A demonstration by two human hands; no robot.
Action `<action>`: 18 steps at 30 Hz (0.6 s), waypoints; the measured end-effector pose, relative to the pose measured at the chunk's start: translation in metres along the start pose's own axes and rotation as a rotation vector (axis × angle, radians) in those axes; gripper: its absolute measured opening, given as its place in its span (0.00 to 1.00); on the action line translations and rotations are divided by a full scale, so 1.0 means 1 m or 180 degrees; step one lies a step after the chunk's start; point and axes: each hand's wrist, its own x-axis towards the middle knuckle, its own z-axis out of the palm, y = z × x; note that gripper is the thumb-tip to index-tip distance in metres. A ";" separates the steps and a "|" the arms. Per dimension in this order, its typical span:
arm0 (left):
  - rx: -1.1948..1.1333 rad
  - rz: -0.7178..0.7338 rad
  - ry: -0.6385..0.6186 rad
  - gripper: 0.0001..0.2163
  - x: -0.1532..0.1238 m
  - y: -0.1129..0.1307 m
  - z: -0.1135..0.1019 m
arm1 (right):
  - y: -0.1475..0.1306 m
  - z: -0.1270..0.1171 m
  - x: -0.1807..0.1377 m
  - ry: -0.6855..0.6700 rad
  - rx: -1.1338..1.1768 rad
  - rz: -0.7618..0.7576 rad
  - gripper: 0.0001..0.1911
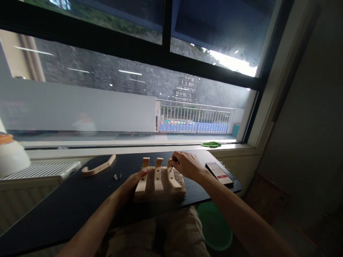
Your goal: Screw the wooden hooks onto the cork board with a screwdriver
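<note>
A wooden board with three pale wooden hooks lies on the dark table. My left hand grips its left side, thumb and fingers against the left hook. Screw holes show in the middle hook. Above the right hook, my right hand is closed around a screwdriver; its handle is mostly hidden by the fingers, and its thin shaft points down at the hook's upper hole. A loose wooden hook and several small screws lie left of the board.
The black table stands against a window sill. A phone with a lit screen lies at the table's right. Below the edge is a green basin. A green cloth rests on the sill, and a radiator stands left.
</note>
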 end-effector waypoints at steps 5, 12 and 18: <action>0.1451 0.0119 0.0766 0.27 0.016 0.002 -0.025 | 0.005 0.020 0.022 -0.0229 -0.0021 0.0144 0.11; 0.2190 0.0792 0.1290 0.18 -0.020 0.031 -0.026 | -0.007 0.025 0.042 -0.0448 0.0005 0.0123 0.10; 0.2686 0.1651 -0.0513 0.19 -0.061 0.055 0.034 | -0.012 0.027 0.050 -0.0528 0.0072 0.0126 0.12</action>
